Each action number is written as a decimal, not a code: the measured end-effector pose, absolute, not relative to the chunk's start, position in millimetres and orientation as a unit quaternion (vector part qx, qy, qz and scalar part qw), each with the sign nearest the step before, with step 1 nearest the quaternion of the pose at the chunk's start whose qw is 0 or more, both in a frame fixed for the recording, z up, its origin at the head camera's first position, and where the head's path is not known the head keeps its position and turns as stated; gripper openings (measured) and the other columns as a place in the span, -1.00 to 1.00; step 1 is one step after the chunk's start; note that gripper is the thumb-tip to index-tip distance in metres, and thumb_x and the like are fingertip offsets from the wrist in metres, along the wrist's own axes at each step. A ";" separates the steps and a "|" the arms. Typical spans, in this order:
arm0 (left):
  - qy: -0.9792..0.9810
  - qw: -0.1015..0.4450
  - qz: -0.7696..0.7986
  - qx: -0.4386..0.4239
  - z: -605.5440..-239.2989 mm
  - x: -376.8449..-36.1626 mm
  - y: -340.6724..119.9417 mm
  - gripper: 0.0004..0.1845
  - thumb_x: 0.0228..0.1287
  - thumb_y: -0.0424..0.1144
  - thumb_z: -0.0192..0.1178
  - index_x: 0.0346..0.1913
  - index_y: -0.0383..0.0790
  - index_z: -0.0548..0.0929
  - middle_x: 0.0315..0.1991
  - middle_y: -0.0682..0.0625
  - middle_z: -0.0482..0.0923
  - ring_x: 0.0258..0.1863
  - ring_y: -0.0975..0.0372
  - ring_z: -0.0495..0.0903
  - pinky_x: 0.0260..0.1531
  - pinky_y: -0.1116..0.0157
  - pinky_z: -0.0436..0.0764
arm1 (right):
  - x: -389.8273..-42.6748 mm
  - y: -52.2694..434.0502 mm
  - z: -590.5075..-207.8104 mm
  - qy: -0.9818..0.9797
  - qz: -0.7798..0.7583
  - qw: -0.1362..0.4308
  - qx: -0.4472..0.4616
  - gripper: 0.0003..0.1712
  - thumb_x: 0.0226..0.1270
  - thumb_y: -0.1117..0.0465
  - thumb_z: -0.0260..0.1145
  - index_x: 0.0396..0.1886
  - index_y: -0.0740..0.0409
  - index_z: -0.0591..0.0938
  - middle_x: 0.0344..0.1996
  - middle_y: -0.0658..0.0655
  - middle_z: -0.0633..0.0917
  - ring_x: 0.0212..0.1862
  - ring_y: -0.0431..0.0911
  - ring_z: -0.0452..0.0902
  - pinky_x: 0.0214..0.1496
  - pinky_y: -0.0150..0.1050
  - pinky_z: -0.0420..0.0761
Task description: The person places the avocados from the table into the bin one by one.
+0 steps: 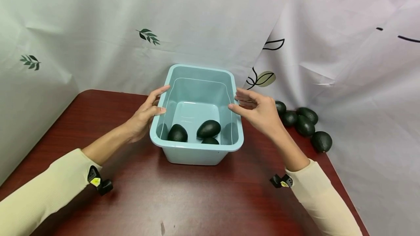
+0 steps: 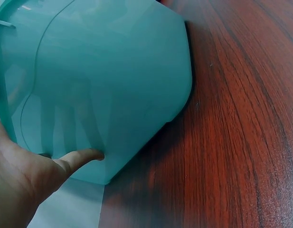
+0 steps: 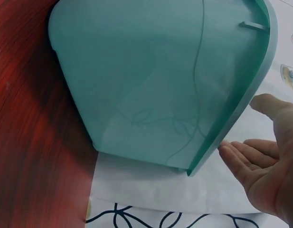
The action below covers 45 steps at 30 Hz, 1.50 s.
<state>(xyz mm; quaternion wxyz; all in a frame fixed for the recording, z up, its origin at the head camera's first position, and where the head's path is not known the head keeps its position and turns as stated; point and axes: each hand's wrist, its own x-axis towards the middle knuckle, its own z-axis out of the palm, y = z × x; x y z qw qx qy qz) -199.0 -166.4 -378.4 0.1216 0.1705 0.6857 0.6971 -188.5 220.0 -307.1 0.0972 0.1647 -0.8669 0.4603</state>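
Note:
A light blue plastic tub (image 1: 197, 148) stands on the dark red wooden table (image 1: 183, 199). Three dark green avocados (image 1: 208, 128) lie inside it near the front wall. My left hand (image 1: 149, 110) is at the tub's left rim with straight fingers along the edge. In the left wrist view its thumb (image 2: 82, 156) touches the tub wall (image 2: 113, 71). My right hand (image 1: 259, 110) is at the right rim, fingers straight and spread. In the right wrist view its fingertips (image 3: 231, 154) sit just beside the rim of the tub (image 3: 146, 71); contact is unclear.
Several more avocados (image 1: 305, 125) lie on the table at the right, against a white cloth backdrop (image 1: 344, 83) printed with leaves. The backdrop rises close behind the tub. Bare tabletop stretches in front of the tub, and the table's right edge is close to the loose avocados.

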 end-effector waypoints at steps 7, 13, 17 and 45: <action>0.686 0.123 0.696 0.172 -378.6 -199.1 -166.6 -0.14 0.58 -0.20 -0.03 0.84 0.34 0.04 0.67 -0.14 0.07 0.52 -0.21 0.27 0.22 0.13 0.69 | -190.5 230.0 -310.5 -0.870 0.455 0.114 0.151 -0.32 0.38 0.01 0.70 0.41 0.17 0.77 0.22 0.25 0.87 0.22 0.16 0.89 0.25 -0.18 0.81; 0.689 0.119 0.693 0.172 -379.0 -199.2 -166.8 -0.15 0.59 -0.20 -0.04 0.84 0.33 0.04 0.68 -0.21 0.04 0.52 -0.22 0.27 0.21 0.14 0.69 | -190.8 237.7 -315.0 -0.876 0.446 0.120 0.138 -0.36 0.43 -0.01 0.66 0.39 0.17 0.78 0.20 0.24 0.88 0.21 0.14 0.89 0.24 -0.25 0.81; 0.689 0.120 0.694 0.171 -379.3 -199.3 -166.6 -0.14 0.58 -0.20 -0.03 0.84 0.34 0.04 0.68 -0.16 0.06 0.53 -0.22 0.25 0.22 0.13 0.68 | -190.3 243.6 -317.8 -0.881 0.440 0.121 0.126 -0.34 0.48 -0.08 0.61 0.43 0.13 0.76 0.20 0.20 0.88 0.21 0.06 0.89 0.18 -0.43 0.77; 0.690 0.117 0.694 0.169 -379.3 -197.9 -165.6 -0.15 0.58 -0.20 -0.04 0.84 0.32 0.04 0.64 -0.07 0.12 0.53 -0.23 0.25 0.23 0.12 0.67 | -184.8 323.1 -326.3 -0.922 0.362 0.137 0.005 -0.22 0.54 -0.29 0.48 0.52 0.10 0.70 0.32 0.20 0.83 0.23 -0.10 0.87 0.07 -0.67 0.55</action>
